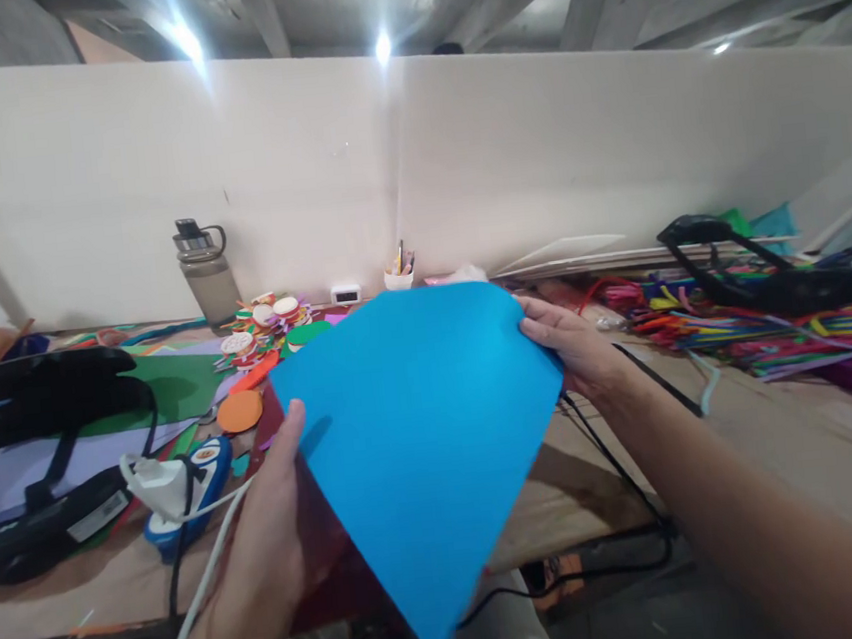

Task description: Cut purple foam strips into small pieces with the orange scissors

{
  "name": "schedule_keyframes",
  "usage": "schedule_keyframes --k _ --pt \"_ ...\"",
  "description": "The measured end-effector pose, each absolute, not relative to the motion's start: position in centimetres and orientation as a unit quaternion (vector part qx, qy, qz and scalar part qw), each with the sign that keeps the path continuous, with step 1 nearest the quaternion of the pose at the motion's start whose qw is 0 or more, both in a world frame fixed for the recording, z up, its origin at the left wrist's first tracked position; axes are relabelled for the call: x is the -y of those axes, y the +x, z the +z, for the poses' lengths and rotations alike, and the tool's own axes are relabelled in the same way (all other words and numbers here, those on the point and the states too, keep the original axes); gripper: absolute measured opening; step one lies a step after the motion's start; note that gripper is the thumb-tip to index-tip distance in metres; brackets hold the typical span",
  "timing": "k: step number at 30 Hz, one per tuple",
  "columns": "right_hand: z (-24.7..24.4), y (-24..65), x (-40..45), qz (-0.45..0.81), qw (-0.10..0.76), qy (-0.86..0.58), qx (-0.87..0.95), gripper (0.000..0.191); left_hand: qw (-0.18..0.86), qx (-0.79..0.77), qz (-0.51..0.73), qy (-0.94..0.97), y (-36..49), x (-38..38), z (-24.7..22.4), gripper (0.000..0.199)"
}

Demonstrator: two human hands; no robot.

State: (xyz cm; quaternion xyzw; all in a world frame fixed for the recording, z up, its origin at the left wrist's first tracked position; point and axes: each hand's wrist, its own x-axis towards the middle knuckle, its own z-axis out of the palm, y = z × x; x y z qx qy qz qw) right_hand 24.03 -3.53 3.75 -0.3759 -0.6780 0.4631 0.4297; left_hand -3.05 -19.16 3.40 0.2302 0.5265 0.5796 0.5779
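A bright blue sheet of paper (422, 430) is held up over the table's front edge, one corner pointing down toward my lap. My right hand (568, 341) pinches its right edge, thumb on top and fingers underneath. At the left edge is my left hand (272, 525), its thumb up beside the paper and casting a shadow on it; the other fingers are hidden behind. Part of a dark red sheet (338, 579) shows below the blue one, next to my left hand. A white cable (209, 571) runs across my left wrist.
On the left are a power strip (207, 476) with a white plug, a black headset-like device (44, 507), an orange disc (240, 412) and a water bottle (209, 275). A pencil cup (399, 277) stands at the back. Colourful pipe cleaners (742, 319) lie right, under another black device (792, 289).
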Motion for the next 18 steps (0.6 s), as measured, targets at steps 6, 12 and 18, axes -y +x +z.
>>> schedule_keyframes --k 6,12,18 --pt "3.2 24.3 2.5 0.395 0.338 -0.41 0.75 0.055 0.568 -0.524 0.615 0.156 -3.6 18.6 2.4 0.075" --pt "5.1 20.3 9.5 0.11 0.322 -0.38 0.86 0.081 0.402 -0.562 0.661 0.292 -1.2 18.9 1.9 0.066" --pt "4.4 15.1 16.5 0.054 0.142 -0.314 0.937 0.099 0.349 -0.555 0.61 0.444 0.2 19.5 1.6 0.064"
